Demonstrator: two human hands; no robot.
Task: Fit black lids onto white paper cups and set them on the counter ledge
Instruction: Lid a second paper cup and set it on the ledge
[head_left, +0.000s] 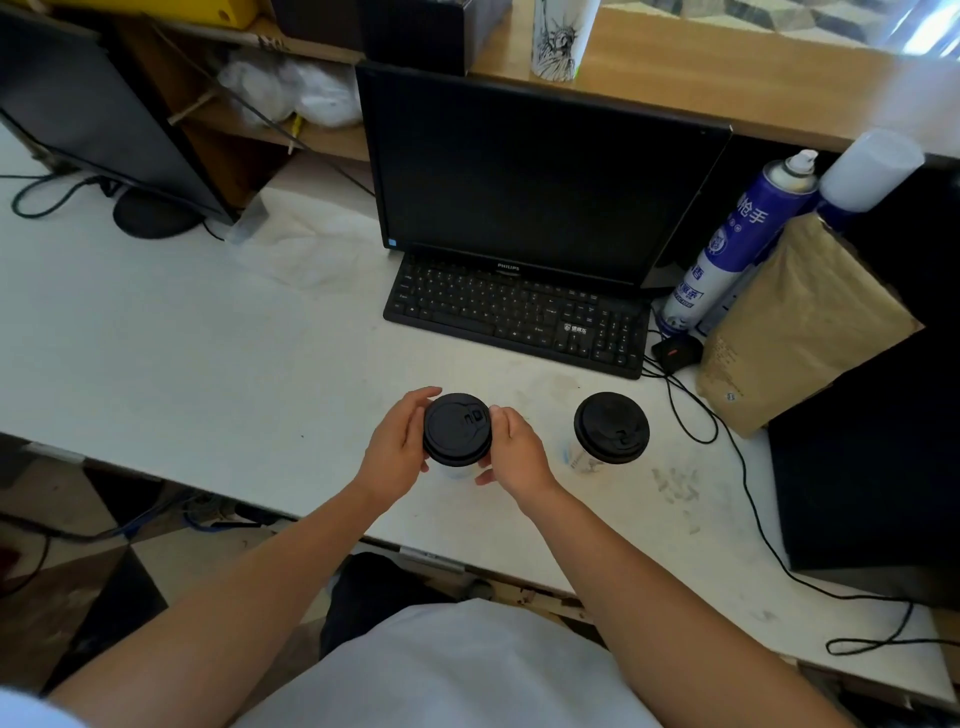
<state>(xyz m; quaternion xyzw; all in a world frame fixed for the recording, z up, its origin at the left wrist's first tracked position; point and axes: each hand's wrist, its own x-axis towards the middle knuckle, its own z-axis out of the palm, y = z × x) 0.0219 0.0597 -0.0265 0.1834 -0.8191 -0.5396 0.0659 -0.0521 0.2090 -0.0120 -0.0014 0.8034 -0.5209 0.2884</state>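
A white paper cup with a black lid (457, 428) on it stands on the white desk (208, 353), near its front edge. My left hand (397, 449) grips the lid and cup from the left. My right hand (517, 449) grips them from the right, thumb low on the cup wall. Most of that cup is hidden under the lid and my hands. A second lidded white cup (610, 428) stands free just to the right. On the wooden counter ledge (727, 78) at the back stands a white printed cup (561, 39), its top cut off by the frame.
A black monitor (540, 176) and keyboard (519, 317) sit behind the cups. Blue-white spray cans (727, 249), a brown paper bag (800, 322) and a black box (872, 457) crowd the right side. Cables (748, 478) trail over the right of the desk. Another monitor (104, 119) stands at far left.
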